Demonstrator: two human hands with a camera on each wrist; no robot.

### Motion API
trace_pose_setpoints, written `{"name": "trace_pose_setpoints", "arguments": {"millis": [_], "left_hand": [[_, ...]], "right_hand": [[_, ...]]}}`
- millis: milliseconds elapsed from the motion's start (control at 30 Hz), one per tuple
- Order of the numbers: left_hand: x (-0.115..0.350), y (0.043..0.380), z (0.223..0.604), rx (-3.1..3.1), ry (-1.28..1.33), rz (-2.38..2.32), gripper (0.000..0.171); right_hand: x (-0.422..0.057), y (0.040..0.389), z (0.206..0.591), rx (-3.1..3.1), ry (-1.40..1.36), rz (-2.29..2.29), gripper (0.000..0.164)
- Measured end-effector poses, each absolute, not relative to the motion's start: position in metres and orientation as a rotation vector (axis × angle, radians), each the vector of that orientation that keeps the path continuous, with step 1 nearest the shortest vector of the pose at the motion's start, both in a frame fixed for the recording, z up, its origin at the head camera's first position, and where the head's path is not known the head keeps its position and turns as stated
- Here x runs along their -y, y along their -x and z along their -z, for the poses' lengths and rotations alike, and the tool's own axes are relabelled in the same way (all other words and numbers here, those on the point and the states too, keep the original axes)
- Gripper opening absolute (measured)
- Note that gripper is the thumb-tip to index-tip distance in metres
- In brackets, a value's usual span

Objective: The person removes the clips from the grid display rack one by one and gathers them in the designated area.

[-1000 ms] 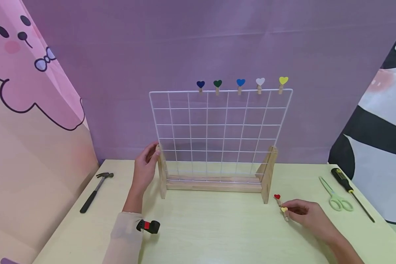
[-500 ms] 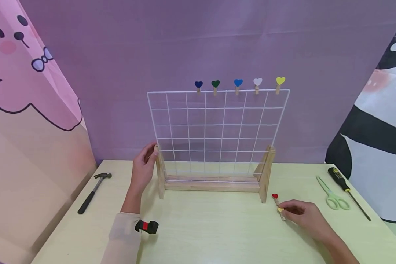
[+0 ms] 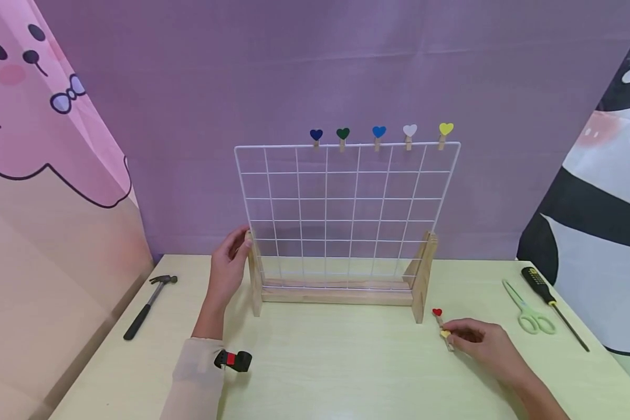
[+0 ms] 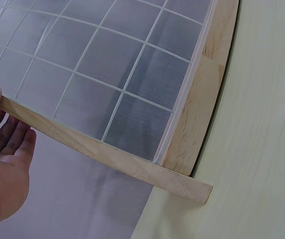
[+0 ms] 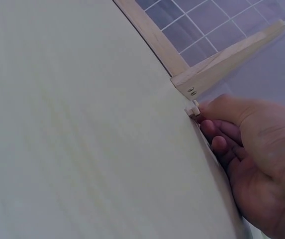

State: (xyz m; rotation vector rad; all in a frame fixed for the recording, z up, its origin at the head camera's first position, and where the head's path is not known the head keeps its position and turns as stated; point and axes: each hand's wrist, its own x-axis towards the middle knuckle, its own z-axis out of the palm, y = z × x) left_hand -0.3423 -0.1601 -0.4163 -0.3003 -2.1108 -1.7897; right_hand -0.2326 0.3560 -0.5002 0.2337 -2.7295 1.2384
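At the left side post of a wooden stand (image 3: 336, 297), my left hand (image 3: 227, 265) grips the wood, thumb on one face and fingers behind it, as the left wrist view shows. The stand holds a white wire grid (image 3: 341, 220) upright. Down on the table at the right, my right hand (image 3: 485, 349) pinches a small wooden clothespin with a pale yellow heart (image 3: 445, 334); its wooden end (image 5: 194, 110) shows at my fingertips in the right wrist view. Just beyond it lies a clothespin with a red heart (image 3: 437, 312).
Several heart clothespins, among them a blue one (image 3: 379, 132) and a bright yellow one (image 3: 445, 129), sit along the grid's top wire. A hammer (image 3: 149, 306) lies at the left; green scissors (image 3: 529, 309) and a screwdriver (image 3: 548, 294) lie at the right. A purple backdrop (image 3: 189, 116) hangs behind.
The head view has shifted slightly. My right thumb and fingers have closed in on the pale yellow heart clothespin, covering more of it. My left hand stays on the stand.
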Motion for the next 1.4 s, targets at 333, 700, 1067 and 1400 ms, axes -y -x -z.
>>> {"name": "trace_pose_setpoints", "arguments": {"millis": [333,700,1067,1400], "left_hand": [[0.165,0.338,0.42,2.093,0.294,1.777,0.042],[0.164,0.339,0.418,2.074,0.296,1.826,0.042],[0.162,0.34,0.418,2.081,0.32,1.808,0.043],[0.16,0.344,0.418,2.084,0.325,1.799,0.041]], "right_hand": [[-0.354,0.237,0.502,2.734,-0.214,-1.217,0.02],[-0.359,0.232,0.482,2.658,-0.138,-1.355,0.031],[-0.351,0.237,0.428,2.53,-0.239,-1.468,0.034],[-0.34,0.244,0.363,2.39,-0.273,-1.479,0.036]]}}
